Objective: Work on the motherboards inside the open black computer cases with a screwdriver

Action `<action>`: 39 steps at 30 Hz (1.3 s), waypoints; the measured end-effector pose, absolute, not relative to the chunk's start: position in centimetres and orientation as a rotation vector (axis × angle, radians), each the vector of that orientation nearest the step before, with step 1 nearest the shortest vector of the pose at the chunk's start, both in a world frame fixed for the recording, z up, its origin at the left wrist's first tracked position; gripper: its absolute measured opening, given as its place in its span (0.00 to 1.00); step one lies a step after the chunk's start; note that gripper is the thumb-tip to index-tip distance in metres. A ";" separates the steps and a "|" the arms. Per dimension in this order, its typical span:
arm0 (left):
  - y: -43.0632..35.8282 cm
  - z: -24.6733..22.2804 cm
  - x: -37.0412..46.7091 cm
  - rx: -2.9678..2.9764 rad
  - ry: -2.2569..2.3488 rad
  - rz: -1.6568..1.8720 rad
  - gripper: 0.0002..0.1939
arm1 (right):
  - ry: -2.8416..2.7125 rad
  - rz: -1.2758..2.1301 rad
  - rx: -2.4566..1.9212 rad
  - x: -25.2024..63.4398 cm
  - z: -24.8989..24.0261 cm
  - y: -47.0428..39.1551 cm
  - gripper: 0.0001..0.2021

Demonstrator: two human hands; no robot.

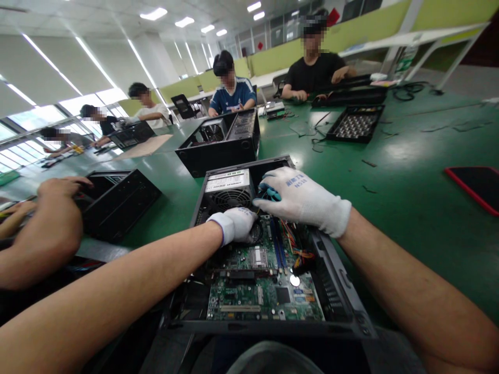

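An uncovered black computer case lies in front of me, with a green motherboard inside. My left hand, in a white glove, reaches in at a small black cooling fan below the power supply. Its fingers are closed and their tips are hidden. Beside the power supply, my right hand, gloved in white with blue-green on the palm side, has its fingers bent toward the thumb. What lies between those fingertips does not show. Coloured wires run along the board's right side.
Another opened case stands just beyond mine on the green table. At left, a person's hand reaches into a black case. A black tray, cables and a red-edged black object lie right. Several people sit around.
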State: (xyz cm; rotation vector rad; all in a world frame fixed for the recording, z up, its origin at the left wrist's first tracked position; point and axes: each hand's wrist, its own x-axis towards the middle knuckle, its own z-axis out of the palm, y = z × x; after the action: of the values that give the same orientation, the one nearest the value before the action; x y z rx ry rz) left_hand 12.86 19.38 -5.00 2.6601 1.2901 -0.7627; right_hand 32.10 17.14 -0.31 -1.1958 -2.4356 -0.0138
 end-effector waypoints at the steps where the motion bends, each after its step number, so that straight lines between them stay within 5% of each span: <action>1: 19.4 -5.0 12.8 2.659 1.271 -0.764 0.32 | -2.430 -0.013 -1.197 32.1 -0.4 17.2 0.24; 13: 19.0 -3.0 12.6 2.611 1.300 -0.661 0.39 | -2.298 0.107 -1.146 32.3 -0.3 17.2 0.22; 17: 18.3 -1.4 12.1 2.548 1.313 -0.477 0.27 | -2.009 0.193 -1.213 33.6 -1.1 15.9 0.29; 21: 16.8 -0.1 11.8 2.614 1.227 -0.253 0.17 | -1.761 0.531 -1.401 36.2 -3.0 12.9 0.33; 27: 11.5 3.0 10.7 2.728 1.109 0.113 0.17 | -1.525 1.132 -1.213 36.2 -4.3 8.8 0.31; 33: 5.1 5.0 6.7 2.741 1.071 0.171 0.15 | -1.504 1.086 -1.195 32.7 -3.9 8.9 0.32; 39: 2.2 1.9 2.5 2.704 1.183 0.336 0.10 | -1.712 0.894 -1.215 27.6 -4.2 11.8 0.30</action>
State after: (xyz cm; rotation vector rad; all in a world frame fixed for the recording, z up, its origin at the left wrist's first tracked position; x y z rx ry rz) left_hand 2.51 2.21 1.92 2.7041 1.1830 0.3365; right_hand 27.61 11.76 -4.23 -1.2146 -1.7122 0.8944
